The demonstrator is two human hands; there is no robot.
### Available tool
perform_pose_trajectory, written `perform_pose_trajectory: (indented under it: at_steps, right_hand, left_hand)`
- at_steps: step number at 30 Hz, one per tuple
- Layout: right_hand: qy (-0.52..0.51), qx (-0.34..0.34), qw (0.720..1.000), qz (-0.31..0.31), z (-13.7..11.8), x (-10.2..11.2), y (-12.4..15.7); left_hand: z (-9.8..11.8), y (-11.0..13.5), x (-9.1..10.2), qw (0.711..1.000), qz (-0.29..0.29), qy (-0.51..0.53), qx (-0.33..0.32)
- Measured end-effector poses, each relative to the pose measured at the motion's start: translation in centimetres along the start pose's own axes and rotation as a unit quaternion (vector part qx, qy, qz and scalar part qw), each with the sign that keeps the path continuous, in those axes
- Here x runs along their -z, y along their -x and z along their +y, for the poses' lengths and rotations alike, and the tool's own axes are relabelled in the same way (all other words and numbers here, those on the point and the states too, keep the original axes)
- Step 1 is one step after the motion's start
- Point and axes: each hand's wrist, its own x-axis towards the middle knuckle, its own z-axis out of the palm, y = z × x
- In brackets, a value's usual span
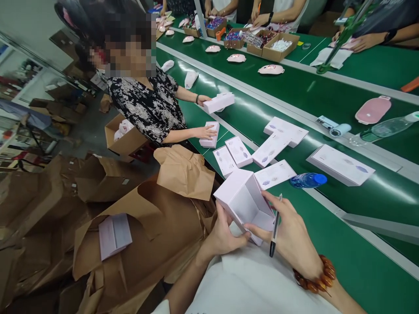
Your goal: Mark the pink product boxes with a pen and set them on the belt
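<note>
The person's two bare hands hold an open white box [234,188], its hollow tipped toward the view, seemingly just above the near edge of the green worktop [343,244]; the exact height is hard to judge from this angle. The left hand [225,235] is clamped on the box's lower left corner, thumb and fingers on either side of the wall. The right hand [293,231] grips the opposite side, thumb inside the rim and fingers spread along the far wall, with a pen [276,229] lying across it. A bracelet of amber beads [317,274] circles the right wrist.

Just beyond the held box, several printed white boxes [275,173] lie clustered from the worktop's near edge across to the metal rail [330,207]. A blue-capped bottle [307,180] lies on its side at that rail. Farther along the near edge, a co-worker in a patterned top [144,107] has one hand on a small white box [209,134]. Beside the worktop, a brown carton [173,226] contains another white box [115,237].
</note>
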Motion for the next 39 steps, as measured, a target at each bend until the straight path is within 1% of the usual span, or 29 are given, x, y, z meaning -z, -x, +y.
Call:
perform_pose_trajectory:
  at_steps: [4, 8, 10, 12, 14, 17, 19, 21, 24, 25, 28, 30, 32, 35, 37, 39]
  right_hand:
    - [0.033, 0.000, 0.999, 0.000, 0.1, 0.0, 0.2]
    - [0.063, -0.009, 0.998, 0.021, -0.4, -0.1, 0.5]
    - [0.072, -0.032, 0.997, 0.002, -0.3, -0.3, 0.6]
    - [0.059, -0.075, 0.995, -0.031, 0.1, -0.7, 0.7]
    - [0.018, -0.117, 0.992, -0.054, 0.8, -1.3, 0.8]
    - [-0.040, -0.142, 0.987, -0.057, 1.8, -2.3, 1.0]
    - [-0.059, -0.143, 0.987, -0.050, 2.2, -2.8, 1.2]
    - [-0.077, -0.142, 0.986, -0.042, 2.4, -3.3, 1.5]
    - [-0.118, -0.131, 0.984, -0.021, 2.5, -3.7, 2.1]
    - [-0.135, -0.124, 0.983, -0.015, 2.5, -3.8, 2.4]
    - [-0.190, -0.098, 0.977, 0.001, 2.7, -4.1, 3.2]
    - [-0.222, -0.084, 0.971, 0.013, 2.8, -4.1, 3.9]
    - [-0.249, -0.073, 0.965, 0.029, 2.8, -4.1, 4.7]
    - [-0.273, -0.065, 0.957, 0.073, 2.7, -4.0, 6.1]
    - [-0.278, -0.055, 0.954, 0.097, 2.5, -4.0, 6.8]
    - [-0.275, -0.043, 0.953, 0.118, 2.3, -3.9, 7.4]
  left_hand:
    - [0.8, -0.3, -0.3, 1.000, 0.014, 0.008, 0.012]
    - [1.0, -0.7, -0.6, 0.999, -0.005, 0.033, -0.002]
    - [0.7, -0.8, -0.8, 1.000, -0.001, 0.020, -0.009]
    - [0.4, -0.8, -1.0, 1.000, 0.011, -0.015, -0.004]
    - [0.0, -0.6, -1.2, 0.998, 0.025, -0.053, 0.007]
    - [-0.5, -0.1, -1.2, 0.995, 0.043, -0.088, 0.012]
    - [-0.8, 0.3, -0.8, 0.995, 0.043, -0.086, 0.019]
    - [-1.3, 0.5, 0.0, 0.997, 0.028, -0.064, 0.030]
    - [-2.8, 0.3, 1.6, 0.999, -0.010, -0.008, 0.041]
    - [-3.5, 0.0, 2.1, 0.999, -0.013, 0.005, 0.045]
    - [-5.5, -1.2, 3.4, 0.998, 0.014, 0.019, 0.054]
    - [-6.1, -1.9, 3.8, 0.999, 0.025, 0.021, 0.041]
    - [-5.8, -2.2, 3.9, 0.999, 0.003, 0.020, 0.028]
    - [-4.5, -2.1, 3.8, 0.998, -0.050, 0.004, 0.027]
    - [-3.7, -1.7, 3.8, 0.998, -0.065, -0.011, 0.022]
    - [-3.4, -1.3, 3.7, 0.997, -0.066, -0.026, 0.014]
